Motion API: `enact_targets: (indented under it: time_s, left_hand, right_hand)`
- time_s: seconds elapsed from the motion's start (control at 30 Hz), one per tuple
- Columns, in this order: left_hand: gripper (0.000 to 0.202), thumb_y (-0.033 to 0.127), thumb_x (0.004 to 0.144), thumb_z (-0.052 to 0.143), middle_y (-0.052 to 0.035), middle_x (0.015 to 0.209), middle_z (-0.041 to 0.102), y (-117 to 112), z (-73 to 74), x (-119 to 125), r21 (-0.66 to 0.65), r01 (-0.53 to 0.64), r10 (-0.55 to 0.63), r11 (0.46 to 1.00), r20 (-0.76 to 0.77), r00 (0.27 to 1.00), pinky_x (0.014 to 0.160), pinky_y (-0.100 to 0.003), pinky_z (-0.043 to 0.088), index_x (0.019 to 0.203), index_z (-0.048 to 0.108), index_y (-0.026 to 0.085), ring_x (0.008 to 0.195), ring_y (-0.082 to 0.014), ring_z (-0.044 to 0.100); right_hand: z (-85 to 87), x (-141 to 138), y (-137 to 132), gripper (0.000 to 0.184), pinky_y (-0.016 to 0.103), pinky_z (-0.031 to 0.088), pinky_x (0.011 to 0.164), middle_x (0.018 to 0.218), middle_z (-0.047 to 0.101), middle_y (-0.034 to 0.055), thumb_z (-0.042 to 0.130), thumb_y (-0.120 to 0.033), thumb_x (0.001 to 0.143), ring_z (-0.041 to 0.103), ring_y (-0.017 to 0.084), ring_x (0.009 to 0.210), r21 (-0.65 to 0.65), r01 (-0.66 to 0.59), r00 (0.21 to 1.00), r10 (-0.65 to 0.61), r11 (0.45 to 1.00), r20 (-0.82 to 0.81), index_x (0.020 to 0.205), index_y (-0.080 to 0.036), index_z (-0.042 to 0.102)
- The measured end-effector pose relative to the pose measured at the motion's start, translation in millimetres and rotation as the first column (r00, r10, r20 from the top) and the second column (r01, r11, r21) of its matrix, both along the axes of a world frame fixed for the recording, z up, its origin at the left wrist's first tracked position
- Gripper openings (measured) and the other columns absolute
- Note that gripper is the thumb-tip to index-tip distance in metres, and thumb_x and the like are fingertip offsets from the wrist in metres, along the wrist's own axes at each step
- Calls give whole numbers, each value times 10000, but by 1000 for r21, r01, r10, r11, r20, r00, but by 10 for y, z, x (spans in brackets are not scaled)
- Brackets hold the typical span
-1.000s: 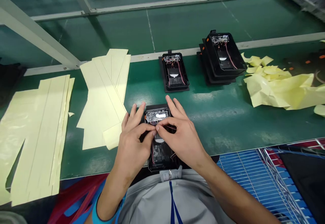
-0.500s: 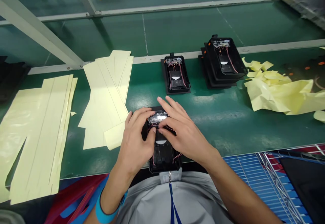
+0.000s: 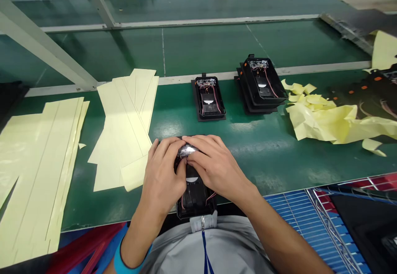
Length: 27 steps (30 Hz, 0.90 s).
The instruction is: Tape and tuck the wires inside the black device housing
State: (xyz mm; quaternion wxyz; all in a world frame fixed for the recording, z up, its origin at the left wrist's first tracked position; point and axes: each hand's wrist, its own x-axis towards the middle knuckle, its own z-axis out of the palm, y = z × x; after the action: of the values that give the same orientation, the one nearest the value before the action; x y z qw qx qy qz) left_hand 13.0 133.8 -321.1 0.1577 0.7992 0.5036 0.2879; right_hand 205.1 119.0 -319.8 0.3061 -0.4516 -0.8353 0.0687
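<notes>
At the table's near edge, against my body, lies an open black plastic housing (image 3: 196, 201) with thin red wires and a white half-round mark inside. A shiny circuit board (image 3: 187, 150) sits at its far end, partly covered by my fingers. My left hand (image 3: 166, 168) grips the left side and far edge of the housing, its thumb bent inward just below the board. From the right, my right hand (image 3: 214, 162) curls over the far edge, thumb and fingertips close to the board. What the fingertips press on is hidden.
Another open housing (image 3: 210, 100) lies ahead, beside a stack of housings (image 3: 262, 85). Yellowish paper sheets (image 3: 124, 129) and a longer pile of sheets (image 3: 46, 170) lie on the left. Crumpled yellow paper (image 3: 322, 118) is at the right. A pale metal frame post (image 3: 56, 42) slants at upper left.
My right hand's raised fingers have come down over the housing's far edge, closer to my left hand. The view has tilted up and shifted slightly right.
</notes>
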Motion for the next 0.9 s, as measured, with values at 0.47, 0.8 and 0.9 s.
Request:
enact_targets:
  time_s: [0.47,0.8,0.9]
  left_hand:
    - [312,142,1056,582,-12,1457,665,-52,-56,-25,6,-8,8,1000,12,1000,1336,-536,386,1339,553,271,1404,-196,630]
    - [162,118,1064,541,-15,1389,688,-79,-49,-2,-2,-2,2,1000,-4,1000,1347,-576,363,1160,583,241,1440,-191,613]
    - [177,107,1059,541,-20,1398,679,-82,-47,11,3,-5,5,1000,-16,1000,1347,-580,368,1170,588,237,1437,-195,611]
  right_hand:
    - [66,14,-32,153,517,492,1141,1578,646,82,549,-107,1085,603,282,1422,-29,-29,998,31,999,51,1099,-162,691]
    - [78,27,-32,158,527,517,1152,1572,654,80,554,-108,1081,592,280,1435,-42,-33,999,35,999,33,1104,-169,698]
    - [72,22,-35,164,528,530,1153,1561,660,82,555,-98,1079,598,288,1434,-42,-38,999,39,998,30,1113,-157,704]
